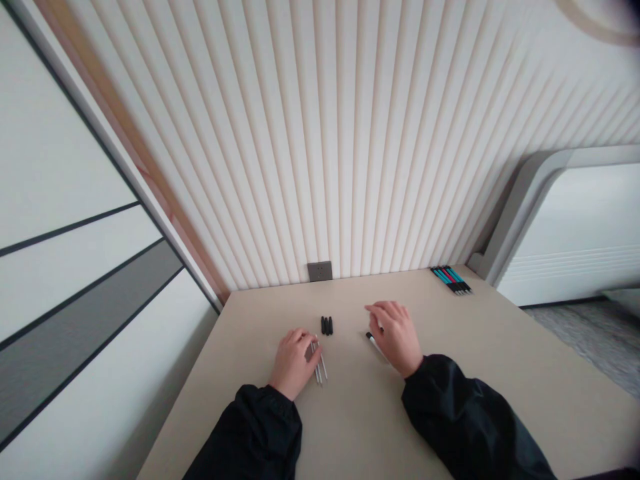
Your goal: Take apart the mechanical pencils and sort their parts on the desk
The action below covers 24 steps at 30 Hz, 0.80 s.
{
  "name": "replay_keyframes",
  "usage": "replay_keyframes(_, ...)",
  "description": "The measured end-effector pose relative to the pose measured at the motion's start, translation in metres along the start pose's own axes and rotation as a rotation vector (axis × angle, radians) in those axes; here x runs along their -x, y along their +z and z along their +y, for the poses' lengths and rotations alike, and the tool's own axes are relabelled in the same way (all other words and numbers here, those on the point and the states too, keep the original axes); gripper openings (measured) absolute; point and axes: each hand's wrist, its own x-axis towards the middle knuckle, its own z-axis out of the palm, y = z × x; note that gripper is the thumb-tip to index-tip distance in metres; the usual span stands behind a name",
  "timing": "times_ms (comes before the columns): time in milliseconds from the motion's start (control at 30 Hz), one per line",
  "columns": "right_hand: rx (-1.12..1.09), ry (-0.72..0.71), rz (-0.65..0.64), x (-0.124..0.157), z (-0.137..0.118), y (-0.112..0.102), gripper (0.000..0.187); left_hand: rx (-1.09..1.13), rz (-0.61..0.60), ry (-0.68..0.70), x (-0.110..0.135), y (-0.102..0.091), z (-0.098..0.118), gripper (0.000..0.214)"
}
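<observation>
My left hand (293,360) rests on the beige table (500,373), its fingers curled beside a few thin white pen refills (320,363) that it touches. Just beyond them lie three small black pen caps (327,325) side by side. My right hand (397,337) lies palm down over a white pen with a black tip (373,341), fingers bent and partly covering it. Both arms wear black sleeves.
A bundle of teal, red and black pens (451,279) lies at the table's far right near the wall. A grey wall socket (320,271) sits at the table's back edge. A white cabinet stands at the right.
</observation>
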Motion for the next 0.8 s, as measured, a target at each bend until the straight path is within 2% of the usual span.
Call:
replay_keyframes(100, 0.013, -0.195, -0.132, 0.007, -0.053, 0.024, 0.035, -0.035, -0.031, -0.01, 0.005, -0.002, 0.001, 0.014)
replay_keyframes(200, 0.057, -0.281, -0.195, 0.008, -0.077, 0.043, 0.039, -0.06, -0.043, -0.001, 0.01, -0.003, 0.0, 0.018)
replay_keyframes(433, 0.082, -0.265, -0.231, 0.012, -0.076, 0.057, 0.038, -0.116, -0.068, 0.023, 0.012, 0.0, 0.001, 0.025)
replay_keyframes(800, 0.091, -0.196, -0.23, 0.012, -0.075, 0.058, 0.016, -0.074, -0.055, 0.042, 0.01, 0.001, -0.001, 0.023)
